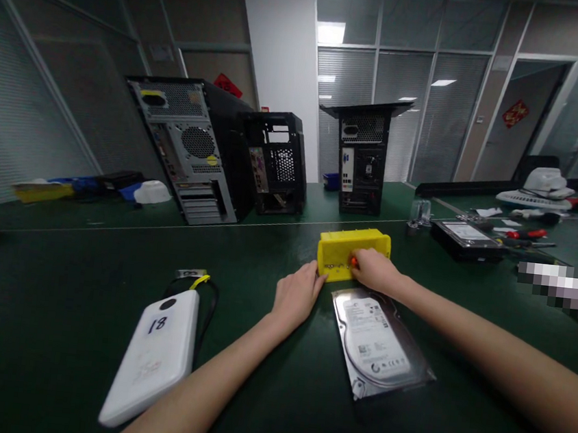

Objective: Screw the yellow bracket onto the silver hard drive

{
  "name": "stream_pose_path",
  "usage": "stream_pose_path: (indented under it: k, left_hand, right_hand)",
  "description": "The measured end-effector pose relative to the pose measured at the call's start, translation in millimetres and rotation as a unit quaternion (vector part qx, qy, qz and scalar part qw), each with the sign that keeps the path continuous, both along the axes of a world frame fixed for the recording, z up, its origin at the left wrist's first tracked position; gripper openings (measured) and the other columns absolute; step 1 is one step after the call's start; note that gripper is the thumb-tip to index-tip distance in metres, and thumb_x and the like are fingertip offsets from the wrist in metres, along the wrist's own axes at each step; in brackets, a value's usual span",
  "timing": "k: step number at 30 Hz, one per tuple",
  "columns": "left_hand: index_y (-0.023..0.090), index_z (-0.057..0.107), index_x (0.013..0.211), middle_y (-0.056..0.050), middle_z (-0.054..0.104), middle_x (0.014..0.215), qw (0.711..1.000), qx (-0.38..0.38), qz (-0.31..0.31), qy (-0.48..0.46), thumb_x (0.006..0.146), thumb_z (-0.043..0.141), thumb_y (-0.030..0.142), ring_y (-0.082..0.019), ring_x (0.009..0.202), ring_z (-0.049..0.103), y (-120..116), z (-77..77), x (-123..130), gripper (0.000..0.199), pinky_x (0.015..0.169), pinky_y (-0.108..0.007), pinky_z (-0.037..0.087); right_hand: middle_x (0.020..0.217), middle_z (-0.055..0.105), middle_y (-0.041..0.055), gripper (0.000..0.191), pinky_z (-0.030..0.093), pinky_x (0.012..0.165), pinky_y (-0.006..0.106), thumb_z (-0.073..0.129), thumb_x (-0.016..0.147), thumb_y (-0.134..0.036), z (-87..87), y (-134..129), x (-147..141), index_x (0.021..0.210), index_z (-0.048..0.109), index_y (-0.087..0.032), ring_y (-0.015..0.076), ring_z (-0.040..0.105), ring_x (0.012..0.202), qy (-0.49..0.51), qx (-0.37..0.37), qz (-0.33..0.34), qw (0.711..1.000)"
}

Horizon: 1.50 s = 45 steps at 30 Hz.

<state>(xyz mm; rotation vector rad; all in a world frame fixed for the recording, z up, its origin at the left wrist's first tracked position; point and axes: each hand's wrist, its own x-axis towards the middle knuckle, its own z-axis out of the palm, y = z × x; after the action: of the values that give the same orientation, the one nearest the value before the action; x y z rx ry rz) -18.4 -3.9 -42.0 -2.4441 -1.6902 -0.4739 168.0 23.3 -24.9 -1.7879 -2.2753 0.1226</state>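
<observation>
A yellow plastic parts bin (pixel 354 234) rests on the dark green table in front of me, its open side facing me. Small metal screws (pixel 334 267) lie along its lower inside. My left hand (pixel 297 292) grips the bin's lower left edge, with the thumb in front. Reaching into the bin's right side, my right hand (pixel 375 270) has its fingers closed on a small orange-red thing (pixel 354 260), mostly hidden by the fingers. Just below the bin lies a silver hard drive (pixel 376 343), label up.
A white power bank (pixel 155 354) marked 18 lies at left with a cable. Black computer cases (pixel 197 152) stand behind, one (pixel 361 162) behind the bin. At right are another hard drive (pixel 467 239), a red-handled tool (pixel 525 234) and a blurred-out patch.
</observation>
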Motion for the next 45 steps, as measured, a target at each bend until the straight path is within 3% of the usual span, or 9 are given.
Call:
stream_pose_path:
  k: [8,17,24,29,32,34,38,45]
  left_hand:
    - [0.02,0.048,0.098,-0.007,0.066,0.1,1.0,-0.007,0.011,0.015,0.094,0.036,0.038,-0.023,0.083,0.065,1,0.9,3,0.022,0.06,-0.029,0.044]
    - [0.019,0.047,0.096,-0.008,0.067,0.083,0.997,-0.014,0.072,0.0,0.091,0.037,0.047,-0.023,0.07,0.065,-2,3.6,8,0.031,0.057,-0.029,0.042]
    - [0.02,0.052,0.06,-0.002,0.061,0.062,0.995,-0.069,0.061,-0.034,0.087,0.036,0.05,-0.02,0.06,0.058,-4,5.8,2,0.044,0.053,-0.026,0.033]
    - [0.019,0.052,0.061,0.001,0.055,0.058,0.993,-0.038,0.016,-0.11,0.088,0.038,0.046,-0.015,0.056,0.052,-17,12.7,-2,0.041,0.052,-0.024,0.029]
    - [0.021,0.06,0.077,0.002,0.055,0.06,0.986,-0.052,-0.043,-0.154,0.089,0.039,0.044,-0.014,0.057,0.051,-29,17.7,-4,0.034,0.053,-0.023,0.031]
    - [0.022,0.063,0.09,0.002,0.056,0.063,0.979,-0.084,-0.082,-0.165,0.088,0.043,0.042,-0.015,0.059,0.052,-39,19.6,-4,0.028,0.054,-0.023,0.033]
    - [0.023,0.066,0.099,-0.002,0.059,0.077,0.964,-0.108,-0.125,-0.209,0.088,0.046,0.038,-0.015,0.066,0.052,-55,20.9,-2,0.028,0.059,-0.025,0.038]
    - [0.019,0.071,0.091,-0.003,0.057,0.075,0.935,-0.141,-0.15,-0.288,0.084,0.054,0.034,-0.015,0.068,0.051,-58,20.3,6,0.024,0.06,-0.023,0.037]
  right_hand:
    - [0.104,0.064,0.0152,0.028,0.048,0.076,0.034,0.043,0.086,-0.03,-3.3,2,4,0.101,0.06,-0.013,0.0273,0.063,0.094,-0.007,0.021,-0.012,1.0]
    - [0.103,0.064,0.016,0.027,0.047,0.074,0.032,0.044,0.086,-0.029,-4.5,3,7,0.1,0.06,-0.012,0.0269,0.063,0.094,-0.011,0.024,-0.022,0.999]
    - [0.104,0.064,0.0146,0.025,0.045,0.073,0.031,0.043,0.088,-0.03,9.2,-7,11,0.099,0.058,-0.013,0.0258,0.062,0.095,-0.01,0.049,0.017,0.999]
    - [0.098,0.066,0.0057,0.019,0.041,0.071,0.028,0.044,0.089,-0.028,16.7,-37,8,0.1,0.056,-0.018,0.0201,0.062,0.091,0.034,0.115,0.135,0.984]
    - [0.093,0.066,0.0035,0.018,0.041,0.065,0.027,0.044,0.09,-0.027,11.2,-61,5,0.098,0.057,-0.018,0.0184,0.063,0.082,0.052,0.124,0.206,0.969]
    - [0.096,0.066,0.0033,0.017,0.042,0.067,0.028,0.046,0.089,-0.024,5.2,-74,6,0.101,0.056,-0.018,0.0179,0.063,0.085,0.065,0.117,0.238,0.962]
    - [0.098,0.065,0.0016,0.017,0.043,0.069,0.027,0.044,0.09,-0.024,-4.6,-86,9,0.102,0.055,-0.018,0.0147,0.062,0.086,0.105,0.134,0.264,0.949]
    - [0.096,0.066,-0.0002,0.015,0.045,0.072,0.025,0.048,0.089,-0.027,-10.3,-83,13,0.101,0.056,-0.02,0.0125,0.063,0.086,0.192,0.162,0.255,0.934]
